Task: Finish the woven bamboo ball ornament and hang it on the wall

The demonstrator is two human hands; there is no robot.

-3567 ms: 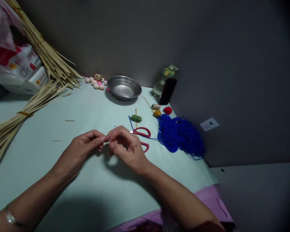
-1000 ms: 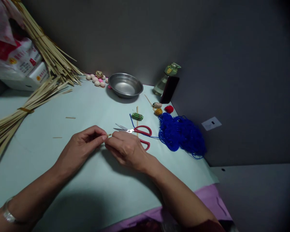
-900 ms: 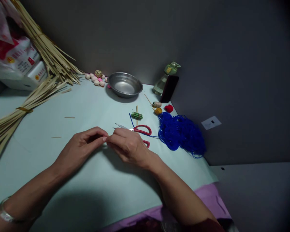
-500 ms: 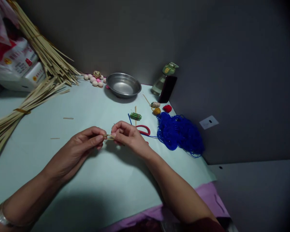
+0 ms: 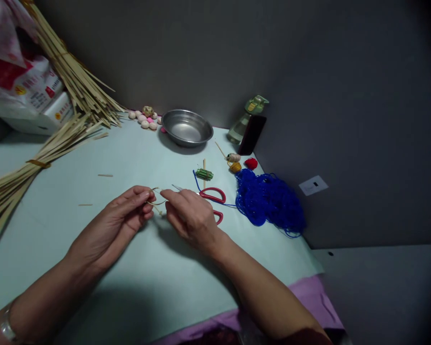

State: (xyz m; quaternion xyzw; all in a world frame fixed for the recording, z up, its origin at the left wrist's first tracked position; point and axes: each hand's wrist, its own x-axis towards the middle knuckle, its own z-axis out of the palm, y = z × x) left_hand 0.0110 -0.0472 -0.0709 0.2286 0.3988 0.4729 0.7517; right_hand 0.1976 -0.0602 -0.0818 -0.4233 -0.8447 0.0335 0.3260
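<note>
My left hand (image 5: pixel 124 211) is closed in a pinch on thin, pale straw strips (image 5: pixel 159 211) above the table. A little loop of strip shows at its fingertips, and one short end hangs down to the right. Close by on the right is my right hand (image 5: pixel 192 218), its index finger pointing at the loop and its other fingers curled. One thin strip bends across to its fingers; the exact grip is partly hidden. Behind and under this hand lie scissors with red handles (image 5: pixel 215 194), their blade tip showing beyond the knuckles.
Bundles of straw strips (image 5: pixel 39 164) lie at left beside tissue packs (image 5: pixel 39 96). At the back are small egg-shaped pieces (image 5: pixel 145 124), a metal bowl (image 5: pixel 187 129), a bottle (image 5: pixel 239 128) and a phone (image 5: pixel 252 135). Blue cord (image 5: pixel 269 199) and a green bundle (image 5: pixel 204 174) lie to the right.
My right hand has turned over and shifted slightly right, its index finger now stretched out. The strips between the hands have spread into a loop. The view has shifted slightly.
</note>
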